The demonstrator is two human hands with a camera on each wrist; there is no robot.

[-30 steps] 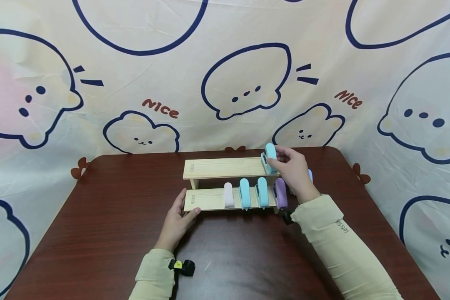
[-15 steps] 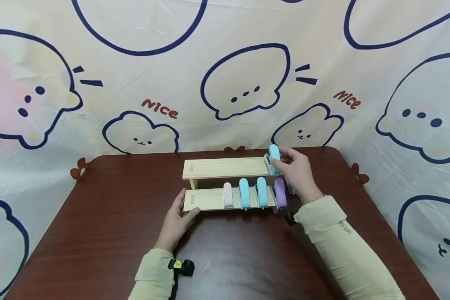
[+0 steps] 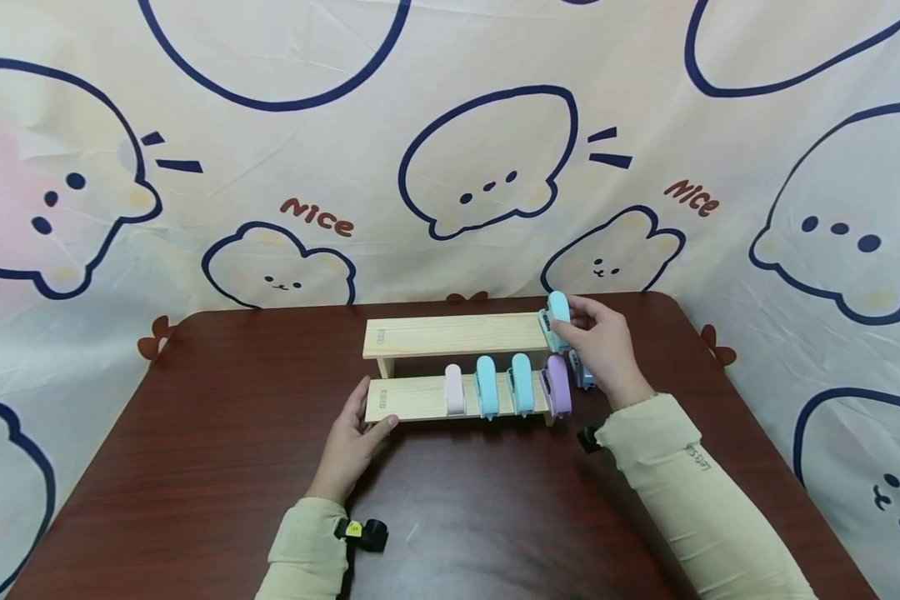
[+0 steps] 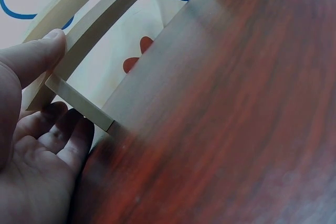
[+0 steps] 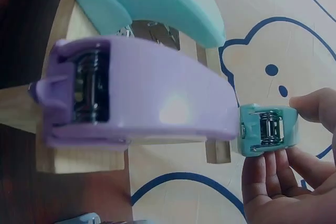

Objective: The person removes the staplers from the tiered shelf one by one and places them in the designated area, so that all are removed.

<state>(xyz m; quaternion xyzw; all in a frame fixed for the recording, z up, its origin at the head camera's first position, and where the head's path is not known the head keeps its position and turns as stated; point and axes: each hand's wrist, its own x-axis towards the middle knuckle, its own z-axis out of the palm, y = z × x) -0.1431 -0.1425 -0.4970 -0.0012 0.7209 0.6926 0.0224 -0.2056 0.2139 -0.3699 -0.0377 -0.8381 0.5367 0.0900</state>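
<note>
A two-tier pale wooden rack (image 3: 412,400) stands on the table. My left hand (image 3: 348,454) grips the left end of its lower board, thumb on top and fingers beneath, as the left wrist view (image 4: 47,145) also shows. At the right end of the upper board, my right hand (image 3: 603,346) pinches a teal mini stapler (image 3: 558,319) between thumb and fingers. Along the lower board stand a white stapler (image 3: 455,390), two teal ones and a purple stapler (image 3: 557,386) at the right end. In the right wrist view the purple stapler (image 5: 168,93) looms closest.
A blue stapler (image 3: 582,372) lies on the dark wooden table (image 3: 450,517) just right of the rack, partly hidden by my right hand. A patterned cloth (image 3: 450,150) hangs behind the table and along both sides.
My right hand has shifted a little to the right with the teal stapler, towards the upper board's end. More of the blue stapler shows. My left hand keeps its grip.
</note>
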